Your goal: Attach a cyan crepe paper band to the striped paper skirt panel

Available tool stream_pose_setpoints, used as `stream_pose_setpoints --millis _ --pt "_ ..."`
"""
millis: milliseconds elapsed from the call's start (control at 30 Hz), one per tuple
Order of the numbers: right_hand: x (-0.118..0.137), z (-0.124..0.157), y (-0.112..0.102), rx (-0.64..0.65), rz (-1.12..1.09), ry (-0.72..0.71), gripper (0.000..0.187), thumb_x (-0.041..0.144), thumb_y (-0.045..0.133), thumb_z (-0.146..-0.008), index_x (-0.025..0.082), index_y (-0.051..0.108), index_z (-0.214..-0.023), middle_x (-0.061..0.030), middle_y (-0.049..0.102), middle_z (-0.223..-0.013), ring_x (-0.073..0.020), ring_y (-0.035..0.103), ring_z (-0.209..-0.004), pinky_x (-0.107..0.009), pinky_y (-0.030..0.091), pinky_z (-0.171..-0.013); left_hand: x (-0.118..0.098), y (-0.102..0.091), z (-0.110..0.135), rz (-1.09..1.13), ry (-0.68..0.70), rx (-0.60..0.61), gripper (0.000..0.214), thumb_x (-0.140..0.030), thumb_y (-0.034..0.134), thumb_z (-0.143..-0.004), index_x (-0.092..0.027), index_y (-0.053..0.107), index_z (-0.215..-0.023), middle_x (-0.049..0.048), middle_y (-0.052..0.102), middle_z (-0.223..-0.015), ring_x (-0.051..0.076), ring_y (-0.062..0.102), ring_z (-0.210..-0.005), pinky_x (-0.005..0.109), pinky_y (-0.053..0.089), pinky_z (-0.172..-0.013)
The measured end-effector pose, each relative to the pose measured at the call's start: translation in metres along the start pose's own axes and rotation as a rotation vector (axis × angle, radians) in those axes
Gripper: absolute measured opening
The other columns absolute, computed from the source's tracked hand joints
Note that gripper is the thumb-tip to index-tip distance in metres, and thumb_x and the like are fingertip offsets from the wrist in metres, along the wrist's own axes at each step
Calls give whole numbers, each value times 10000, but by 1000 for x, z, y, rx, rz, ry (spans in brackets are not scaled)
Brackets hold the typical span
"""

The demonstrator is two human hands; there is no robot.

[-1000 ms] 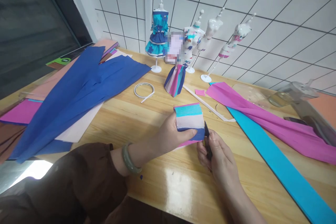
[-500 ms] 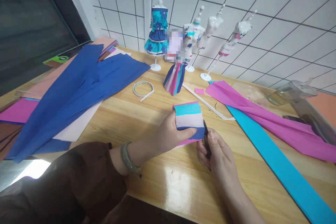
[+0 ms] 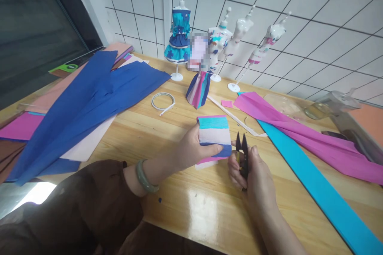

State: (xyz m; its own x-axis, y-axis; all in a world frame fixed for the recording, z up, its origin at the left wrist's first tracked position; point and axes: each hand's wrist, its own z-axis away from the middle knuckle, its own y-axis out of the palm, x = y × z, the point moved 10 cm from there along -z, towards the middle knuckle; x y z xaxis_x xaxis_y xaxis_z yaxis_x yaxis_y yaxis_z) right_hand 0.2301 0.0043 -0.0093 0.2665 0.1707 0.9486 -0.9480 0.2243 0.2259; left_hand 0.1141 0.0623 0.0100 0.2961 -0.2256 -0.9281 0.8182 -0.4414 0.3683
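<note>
Between the thumb and fingers of my left hand [image 3: 191, 147] is a striped crepe paper piece [image 3: 214, 136], banded in pink, turquoise, pale pink and dark blue. My right hand [image 3: 254, 171] is closed round black thread snips [image 3: 243, 161], whose two pointed blades stand apart and aim away from me. The snips are just right of the paper's right edge, not on it. Beyond my hands stands a small striped paper skirt [image 3: 198, 91] in pink, blue and turquoise.
A tape roll [image 3: 163, 101] lies left of the skirt. Blue crepe paper [image 3: 119, 91] spreads leftward; pink paper [image 3: 287, 127] and a turquoise strip [image 3: 317, 183] lie right. Small mannequins line the wall, one in a blue dress [image 3: 180, 36]. A clear jug [image 3: 332, 103] is at far right.
My right hand has drawn the snips back from the paper's right edge, slightly right and toward me, and their blades have spread. My left hand has barely moved.
</note>
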Motion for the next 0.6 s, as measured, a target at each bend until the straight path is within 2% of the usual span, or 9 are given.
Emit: stream_pose_setpoints --millis 67,200,367,500,600 --pt "6 -2 -7 -51 -55 -27 434 575 409 -856 217 551 -1059 73 440 -526 -20 190 -289 -170 155 -287 0 1 -1 0 -21 48 386 -159 732 -640 -133 575 -992 50 668 -904 158 616 -822 312 476 -807" --pt "19 -5 -20 -119 -91 -81 385 522 487 -841 228 554 -1082 69 475 -530 -10 181 -283 -162 142 -286 0 12 0 56 -100 245 381 -161 760 -610 -136 596 -953 44 671 -879 149 613 -793 295 478 -774" --pt "37 -5 -34 -161 -68 -208 309 377 606 -808 244 567 -1083 72 474 -581 -7 225 -322 -167 187 -321 -1 38 21 -54 -232 662 300 -172 746 -630 -139 638 -909 23 674 -837 137 606 -778 269 478 -774" --pt "40 -3 -32 -84 21 -255 325 334 635 -791 263 560 -1099 56 516 -651 -17 241 -356 -185 193 -337 11 49 45 -160 -395 913 345 -204 798 -552 -139 659 -861 -1 679 -799 149 614 -769 260 489 -762" --pt "30 -1 -11 101 210 -211 376 355 631 -790 283 527 -1144 1 622 -845 -34 318 -388 -203 234 -348 25 53 62 -241 -501 1064 390 -215 825 -500 -140 666 -848 -12 683 -778 168 626 -757 265 505 -731"
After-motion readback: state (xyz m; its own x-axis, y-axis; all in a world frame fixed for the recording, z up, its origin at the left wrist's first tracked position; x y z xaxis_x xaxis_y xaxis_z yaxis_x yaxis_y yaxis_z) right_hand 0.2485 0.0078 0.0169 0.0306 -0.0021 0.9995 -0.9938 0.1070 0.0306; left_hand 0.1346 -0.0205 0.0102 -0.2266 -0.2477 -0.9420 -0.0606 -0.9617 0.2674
